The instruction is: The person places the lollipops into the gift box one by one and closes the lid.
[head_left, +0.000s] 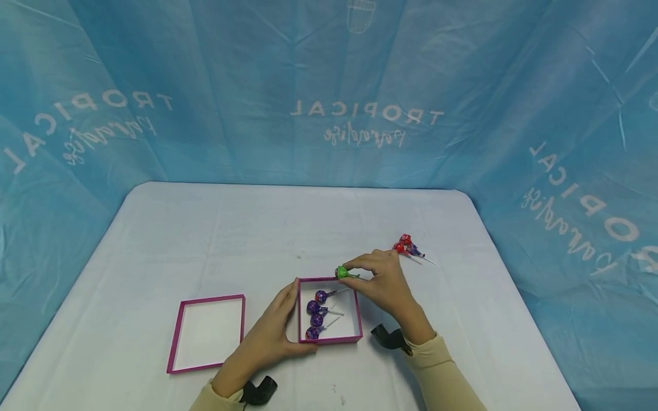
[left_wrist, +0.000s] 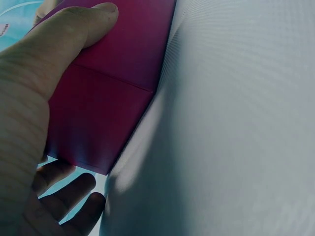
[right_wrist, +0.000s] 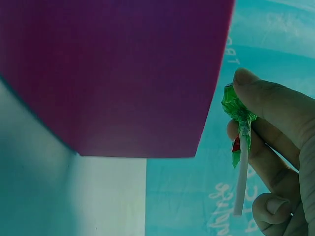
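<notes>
My right hand (head_left: 379, 281) pinches a green-wrapped lollipop (head_left: 341, 272) over the far right corner of a magenta-edged box (head_left: 333, 341). In the right wrist view, the green lollipop (right_wrist: 238, 110) sits between thumb and fingers with its white stick pointing down. Inside the box lie several purple-wrapped lollipops (head_left: 313, 307), their sticks toward the right. My left hand (head_left: 272, 331) holds the box at its near left corner. The left wrist view has the left thumb (left_wrist: 93, 24) on one magenta wall (left_wrist: 133, 39) and the other fingers around the adjoining side.
Left of the box lies a magenta-rimmed lid (head_left: 205, 365), white inside. Beyond the right hand, a small pile of red and purple lollipops (head_left: 406, 245) rests on the white tablecloth (head_left: 288, 228). A blue printed curtain (head_left: 247, 114) surrounds the table.
</notes>
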`<state>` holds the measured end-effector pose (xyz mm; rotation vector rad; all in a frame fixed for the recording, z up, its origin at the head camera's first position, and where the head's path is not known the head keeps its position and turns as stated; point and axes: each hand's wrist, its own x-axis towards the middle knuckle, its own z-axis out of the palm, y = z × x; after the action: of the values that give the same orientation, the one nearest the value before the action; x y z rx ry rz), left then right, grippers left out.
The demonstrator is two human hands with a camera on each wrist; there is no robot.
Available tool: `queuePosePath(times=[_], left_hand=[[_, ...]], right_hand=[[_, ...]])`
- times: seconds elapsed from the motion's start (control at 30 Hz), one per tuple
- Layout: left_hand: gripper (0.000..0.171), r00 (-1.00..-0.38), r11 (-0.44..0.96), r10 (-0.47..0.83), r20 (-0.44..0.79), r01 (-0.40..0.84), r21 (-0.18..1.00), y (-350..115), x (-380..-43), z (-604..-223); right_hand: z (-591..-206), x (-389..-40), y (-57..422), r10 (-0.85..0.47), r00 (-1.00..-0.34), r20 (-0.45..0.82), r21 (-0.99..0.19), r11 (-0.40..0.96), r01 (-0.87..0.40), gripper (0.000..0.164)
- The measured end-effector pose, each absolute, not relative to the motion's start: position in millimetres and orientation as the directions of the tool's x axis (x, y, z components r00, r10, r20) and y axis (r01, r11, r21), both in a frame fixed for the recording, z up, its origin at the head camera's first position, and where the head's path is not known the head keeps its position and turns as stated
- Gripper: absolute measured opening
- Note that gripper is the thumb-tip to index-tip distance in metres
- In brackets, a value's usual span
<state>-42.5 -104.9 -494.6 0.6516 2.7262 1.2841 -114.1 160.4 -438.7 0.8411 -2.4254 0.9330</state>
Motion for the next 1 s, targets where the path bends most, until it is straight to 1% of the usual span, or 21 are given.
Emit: queuePosePath(times=[0.3,0.53,0.8,1.0], left_hand=[[0.132,-0.899,0.566,0.412,0.148,0.380,0.732,-105,-43,-497],[0.132,-0.895,0.561,0.414,0.167,0.396,0.727,-105,-44,-497],[0.131,-0.897,0.567,0.414,0.154,0.386,0.728,-105,-44,-496],[0.130,-0.901,0.569,0.410,0.144,0.375,0.732,-105,-44,-495]], right_hand=[[-440,-109,150,-0.416,-0.718,0.558,-0.457,0.568,-0.684,0.026],[-443,-107,142,-0.462,-0.714,0.526,-0.433,0.577,-0.693,0.025],[-447,-107,143,-0.463,-0.723,0.513,-0.408,0.610,-0.679,0.024],[-449,-110,144,-0.473,-0.714,0.516,-0.421,0.586,-0.692,0.023]])
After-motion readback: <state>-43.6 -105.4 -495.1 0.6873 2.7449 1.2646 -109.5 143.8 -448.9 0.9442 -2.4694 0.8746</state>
